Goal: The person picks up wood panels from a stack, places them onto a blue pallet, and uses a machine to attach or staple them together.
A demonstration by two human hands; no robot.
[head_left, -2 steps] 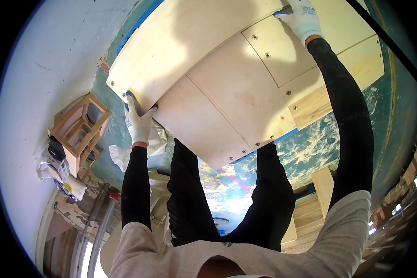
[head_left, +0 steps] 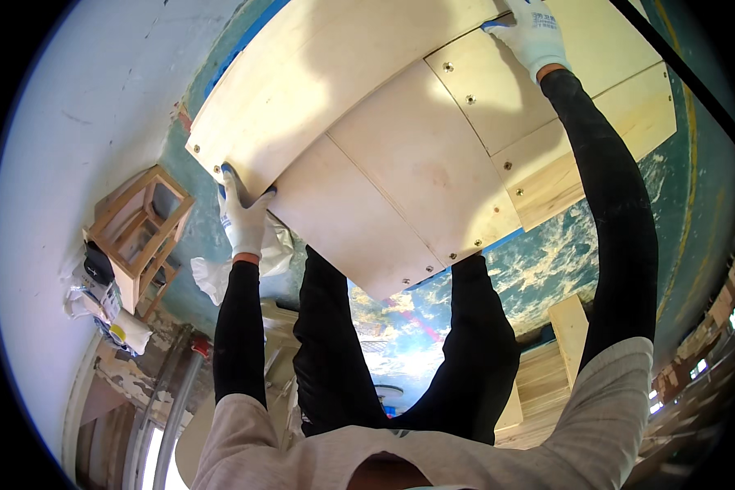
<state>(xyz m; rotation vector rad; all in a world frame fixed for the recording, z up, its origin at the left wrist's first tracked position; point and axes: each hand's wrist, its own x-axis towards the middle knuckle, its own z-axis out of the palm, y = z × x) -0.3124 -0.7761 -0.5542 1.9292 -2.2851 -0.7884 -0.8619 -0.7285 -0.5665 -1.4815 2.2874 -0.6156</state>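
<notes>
Pale wood: the long panel (head_left: pixel 302 98) lies alongside smaller panels (head_left: pixel 408 171). Left hand (head_left: pixel 243 214): thumb and fingers spread against its left end; whether they grasp it, cannot tell. Right hand (head_left: pixel 532 37): over the panels' meeting line, fingertips cropped, grip undetermined. Blue print marks 2 white gloves (head_left: pixel 547 51).

From close above, the head-worn fisheye faces down toward pale boards (head_left: pixel 423 155).
</notes>
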